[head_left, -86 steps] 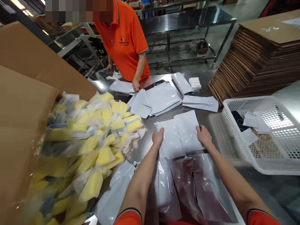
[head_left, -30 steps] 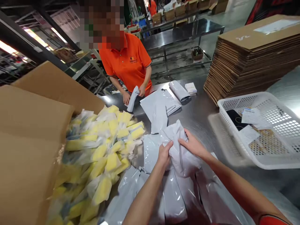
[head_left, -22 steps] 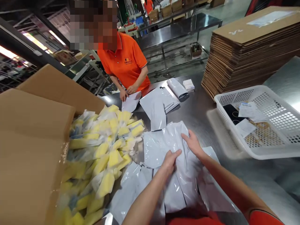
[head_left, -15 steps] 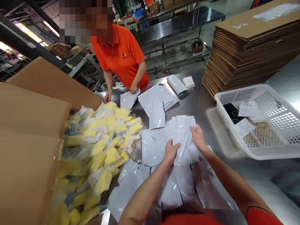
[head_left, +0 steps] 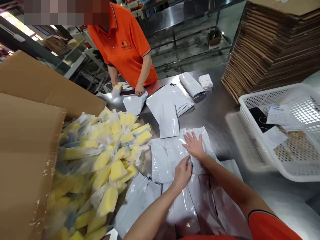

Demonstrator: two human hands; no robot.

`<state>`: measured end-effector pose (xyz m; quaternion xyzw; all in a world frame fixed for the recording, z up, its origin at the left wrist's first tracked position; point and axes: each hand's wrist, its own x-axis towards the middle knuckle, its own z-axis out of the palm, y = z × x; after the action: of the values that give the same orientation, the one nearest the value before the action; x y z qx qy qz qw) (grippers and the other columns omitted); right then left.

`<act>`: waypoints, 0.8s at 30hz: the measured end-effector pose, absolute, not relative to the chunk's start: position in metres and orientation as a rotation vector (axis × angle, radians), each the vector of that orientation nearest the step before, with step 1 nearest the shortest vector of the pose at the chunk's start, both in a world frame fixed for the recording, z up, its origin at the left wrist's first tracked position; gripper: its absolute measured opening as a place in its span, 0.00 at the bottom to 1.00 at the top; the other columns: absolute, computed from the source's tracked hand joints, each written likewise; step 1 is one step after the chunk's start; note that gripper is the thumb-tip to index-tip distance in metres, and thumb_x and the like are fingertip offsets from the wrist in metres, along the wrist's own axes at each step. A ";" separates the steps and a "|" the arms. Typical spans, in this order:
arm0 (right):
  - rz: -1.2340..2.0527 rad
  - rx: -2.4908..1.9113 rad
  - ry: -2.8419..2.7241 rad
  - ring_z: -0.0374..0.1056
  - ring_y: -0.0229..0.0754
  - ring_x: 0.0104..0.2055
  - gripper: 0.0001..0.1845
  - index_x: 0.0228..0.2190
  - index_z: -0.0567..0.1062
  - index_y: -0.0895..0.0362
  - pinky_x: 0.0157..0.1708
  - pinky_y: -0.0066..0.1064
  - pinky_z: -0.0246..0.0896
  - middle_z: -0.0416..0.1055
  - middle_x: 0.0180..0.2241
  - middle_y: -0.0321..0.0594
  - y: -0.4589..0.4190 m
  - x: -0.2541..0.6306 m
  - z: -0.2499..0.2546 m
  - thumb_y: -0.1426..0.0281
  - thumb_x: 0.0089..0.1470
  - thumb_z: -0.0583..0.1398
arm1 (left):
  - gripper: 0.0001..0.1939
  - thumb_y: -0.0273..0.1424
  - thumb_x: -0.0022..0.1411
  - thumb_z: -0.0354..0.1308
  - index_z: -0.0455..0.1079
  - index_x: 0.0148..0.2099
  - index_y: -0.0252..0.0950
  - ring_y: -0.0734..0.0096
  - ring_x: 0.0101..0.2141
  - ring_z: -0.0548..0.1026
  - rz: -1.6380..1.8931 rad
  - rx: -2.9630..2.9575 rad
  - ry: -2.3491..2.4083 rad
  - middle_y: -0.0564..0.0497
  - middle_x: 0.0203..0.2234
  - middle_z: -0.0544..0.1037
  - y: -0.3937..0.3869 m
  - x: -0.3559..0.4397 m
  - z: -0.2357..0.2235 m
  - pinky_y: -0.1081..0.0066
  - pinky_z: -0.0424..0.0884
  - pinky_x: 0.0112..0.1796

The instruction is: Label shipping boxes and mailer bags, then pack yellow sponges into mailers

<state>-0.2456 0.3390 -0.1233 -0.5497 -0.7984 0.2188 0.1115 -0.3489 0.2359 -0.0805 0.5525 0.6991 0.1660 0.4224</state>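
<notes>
Both of my hands are on a pale grey plastic mailing bag (head_left: pixel 205 135) lying on other bags of the same kind. My right hand (head_left: pixel 195 145) lies flat across its upper part, fingers spread. Lower left of it, my left hand (head_left: pixel 183 171) is closed at the bag's near left side, its fingers curled in and the fingertips partly hidden. Several more filled grey bags (head_left: pixel 185 206) overlap in front of my body. Just beyond my hands, a narrow folded bag (head_left: pixel 169 121) rests on a stack of flat bags (head_left: pixel 160 96).
To the left, a large cardboard box (head_left: pixel 27 143) spills yellow wrapped packets (head_left: pixel 117 170). Across the metal table (head_left: pixel 212 110), a co-worker in an orange shirt (head_left: pixel 125 50) handles a packet and a bag. A white plastic basket (head_left: pixel 277 163) and stacked cardboard (head_left: pixel 262 50) stand right.
My right hand has let go of the bag's right edge and now presses flat on it. The bag has come down onto the others. The co-worker has lifted a yellow packet.
</notes>
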 end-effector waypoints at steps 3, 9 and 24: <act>0.635 -1.636 -2.351 0.40 0.60 0.70 0.27 0.62 0.62 0.50 0.62 0.68 0.27 0.53 0.67 0.46 0.347 -0.252 -0.138 0.56 0.65 0.47 | 0.24 0.33 0.66 0.49 0.66 0.63 0.35 0.50 0.62 0.63 0.274 1.915 1.773 0.42 0.62 0.67 0.231 -0.372 -0.086 0.49 0.59 0.60; 0.964 -1.743 -1.710 0.58 0.56 0.61 0.32 0.62 0.60 0.62 0.58 0.48 0.54 0.63 0.59 0.59 0.418 -0.298 -0.106 0.57 0.63 0.51 | 0.33 0.41 0.66 0.53 0.54 0.70 0.41 0.40 0.64 0.57 -0.102 2.379 1.777 0.43 0.68 0.55 0.198 -0.405 -0.132 0.40 0.57 0.60; 1.227 -1.743 -1.328 0.72 0.43 0.34 0.15 0.40 0.77 0.60 0.35 0.31 0.67 0.78 0.35 0.43 0.369 -0.092 -0.087 0.66 0.58 0.54 | 0.24 0.39 0.69 0.50 0.64 0.65 0.40 0.47 0.62 0.63 -0.036 2.354 1.831 0.43 0.64 0.64 0.203 -0.408 -0.118 0.45 0.59 0.60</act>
<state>-0.0917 0.3688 -0.0867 -0.6598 -0.5027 0.4644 0.3102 -0.4079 0.2029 -0.1178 0.7867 0.6120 -0.0119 0.0795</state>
